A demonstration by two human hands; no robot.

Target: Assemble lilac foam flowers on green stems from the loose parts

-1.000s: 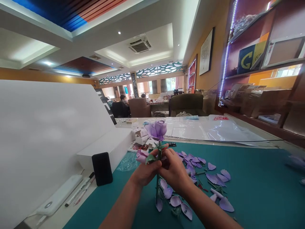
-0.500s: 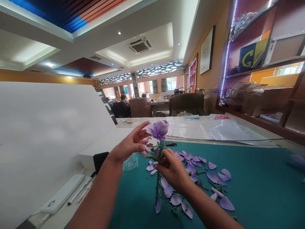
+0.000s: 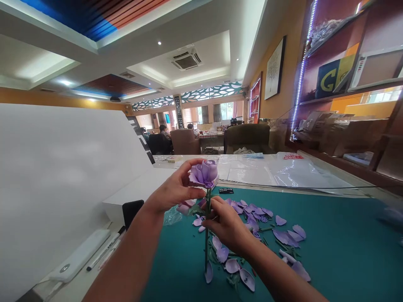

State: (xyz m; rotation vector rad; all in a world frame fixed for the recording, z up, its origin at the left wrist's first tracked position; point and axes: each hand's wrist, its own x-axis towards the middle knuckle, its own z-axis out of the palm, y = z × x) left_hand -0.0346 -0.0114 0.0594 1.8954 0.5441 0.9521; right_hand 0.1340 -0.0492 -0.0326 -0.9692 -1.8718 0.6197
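Note:
A purple flower (image 3: 205, 174) made of plastic pieces stands upright on a thin green stem (image 3: 206, 243) above the teal mat (image 3: 340, 247). My left hand (image 3: 174, 191) cups the bloom from the left, thumb and fingers closed round its petals. My right hand (image 3: 225, 224) pinches the stem just under the bloom. A smaller purple bud (image 3: 183, 208) hangs off the stem beneath my left hand. Several loose purple petals (image 3: 285, 237) lie scattered on the mat to the right of and below my hands.
A large white board (image 3: 63, 176) leans at the left, with a black phone (image 3: 130, 212), a white power bank (image 3: 80, 260) and pens (image 3: 103, 253) at its foot. Clear plastic sheets (image 3: 283, 172) cover the table behind. Shelves (image 3: 349, 126) run along the right. People sit far back.
My left hand left the stem, rose to the bloom, and now closes round it. My right hand has kept its hold on the stem, and the bloom shifted slightly left.

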